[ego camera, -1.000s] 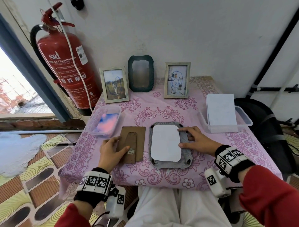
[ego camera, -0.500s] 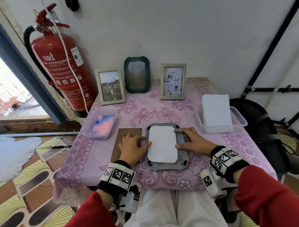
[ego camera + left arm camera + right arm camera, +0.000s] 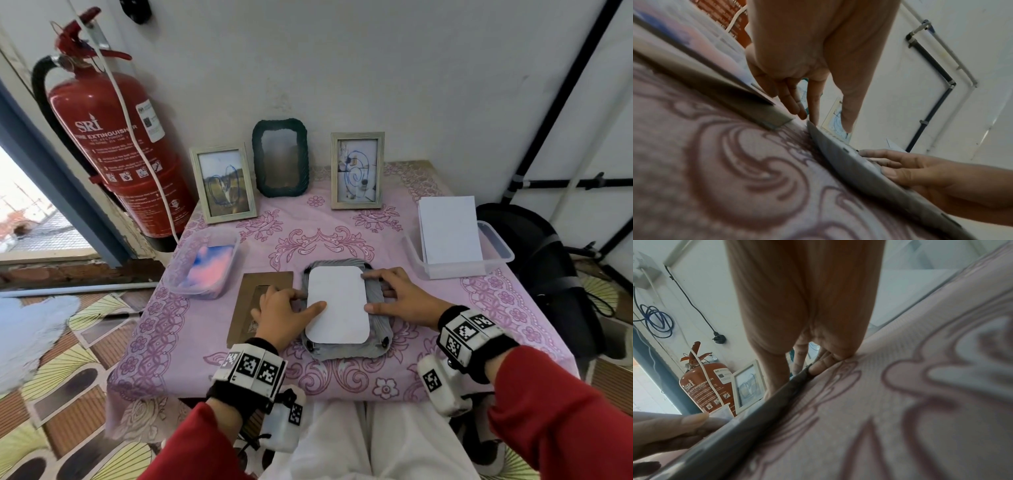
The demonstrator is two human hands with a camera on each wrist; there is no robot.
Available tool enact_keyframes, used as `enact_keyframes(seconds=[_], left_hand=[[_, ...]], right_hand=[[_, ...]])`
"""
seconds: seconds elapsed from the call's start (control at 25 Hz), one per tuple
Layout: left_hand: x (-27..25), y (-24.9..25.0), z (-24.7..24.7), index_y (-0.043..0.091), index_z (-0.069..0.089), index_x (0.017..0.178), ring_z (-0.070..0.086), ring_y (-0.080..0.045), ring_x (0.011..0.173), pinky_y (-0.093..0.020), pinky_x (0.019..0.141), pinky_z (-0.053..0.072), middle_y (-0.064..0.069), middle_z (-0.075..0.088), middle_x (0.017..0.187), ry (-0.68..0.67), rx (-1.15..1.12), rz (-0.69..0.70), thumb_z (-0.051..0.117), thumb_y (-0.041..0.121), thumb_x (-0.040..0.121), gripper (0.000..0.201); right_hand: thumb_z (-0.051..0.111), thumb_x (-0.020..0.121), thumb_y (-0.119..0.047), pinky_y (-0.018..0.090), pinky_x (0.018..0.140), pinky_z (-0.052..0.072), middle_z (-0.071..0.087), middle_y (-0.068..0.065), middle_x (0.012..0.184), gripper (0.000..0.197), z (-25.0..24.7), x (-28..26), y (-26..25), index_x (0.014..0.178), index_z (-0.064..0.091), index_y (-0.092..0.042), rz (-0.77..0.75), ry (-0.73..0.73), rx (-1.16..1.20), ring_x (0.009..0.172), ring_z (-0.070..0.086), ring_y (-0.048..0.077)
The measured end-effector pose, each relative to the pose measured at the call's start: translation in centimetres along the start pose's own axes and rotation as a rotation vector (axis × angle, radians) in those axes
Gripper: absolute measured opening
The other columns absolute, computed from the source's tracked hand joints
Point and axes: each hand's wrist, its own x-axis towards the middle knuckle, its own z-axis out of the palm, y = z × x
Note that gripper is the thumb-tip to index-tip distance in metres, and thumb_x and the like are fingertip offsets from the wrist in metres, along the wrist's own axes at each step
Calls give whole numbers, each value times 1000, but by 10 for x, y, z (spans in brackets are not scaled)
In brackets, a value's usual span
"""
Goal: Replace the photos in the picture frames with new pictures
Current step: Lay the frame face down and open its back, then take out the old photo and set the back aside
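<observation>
A grey picture frame point(image 3: 346, 351) lies face down at the table's near middle, with a white photo point(image 3: 337, 305) lying back-up in its recess. My left hand point(image 3: 289, 306) rests at the frame's left edge, thumb on the photo's left side. On the frame's right edge lies my right hand point(image 3: 397, 294), fingers flat, thumb at the photo's right side. A brown backing board point(image 3: 260, 291) lies left of the frame, partly under my left hand. In the left wrist view the left hand's fingertips point(image 3: 812, 120) touch the frame point(image 3: 859, 170). The right wrist view shows fingers point(image 3: 824, 365) on the frame's rim point(image 3: 756, 415).
Three frames stand against the wall: a pale one point(image 3: 224, 183), a dark green one point(image 3: 280, 157), another pale one point(image 3: 357, 170). A clear tub point(image 3: 219, 240) holds a pink-blue picture; another tub point(image 3: 496, 246) holds white photos. A fire extinguisher point(image 3: 116, 137) stands left, a black chair point(image 3: 548, 257) right.
My left hand left the brown backing board and moved right onto the grey frame's left edge and the photo. The right hand stayed on the frame's right side.
</observation>
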Motion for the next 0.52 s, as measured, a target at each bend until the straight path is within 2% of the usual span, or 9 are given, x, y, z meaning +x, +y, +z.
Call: enact_keyframes(seconds=[0.08,0.16,0.28,0.4,0.44,0.52], left_hand=[[3,-2,1,22,64,103,47,-24,117,-44,103,35,-7,57,116,34,-169,-9,73,40,75,34],[5,-3,1,15,65,100,54,-26,107,-44,97,45,-12,60,111,55,-345,17,76,21,75,27],[4,-3,0,10,65,96,59,-21,95,-33,87,52,-7,65,99,55,-452,54,75,10,75,23],[7,-5,-2,11,63,94,62,-20,85,-19,73,52,-3,66,86,65,-557,74,72,4,77,20],[8,-7,-3,10,63,94,62,-23,84,-20,73,53,-7,67,86,87,-577,68,70,2,78,20],[11,-9,-7,5,64,98,63,-29,87,-34,81,54,-18,68,92,118,-614,49,69,0,78,21]], right_hand=[[71,82,-17,17,106,31,27,8,129,61,0,0,0,135,41,-20,0,-2,-4,120,39,17],[71,82,-17,17,106,31,27,7,129,61,0,0,1,135,42,-21,2,-1,-1,120,39,17],[71,82,-17,17,105,31,27,7,127,61,1,0,1,135,42,-20,-6,3,4,119,39,17],[70,82,-16,15,104,30,27,7,125,61,1,0,1,136,41,-19,-18,5,-3,117,39,15],[70,82,-15,14,104,30,27,7,124,62,1,0,1,136,40,-18,-17,6,-8,116,38,14],[70,82,-15,11,101,30,27,6,124,62,0,0,0,137,40,-17,-10,9,-13,115,38,12]])
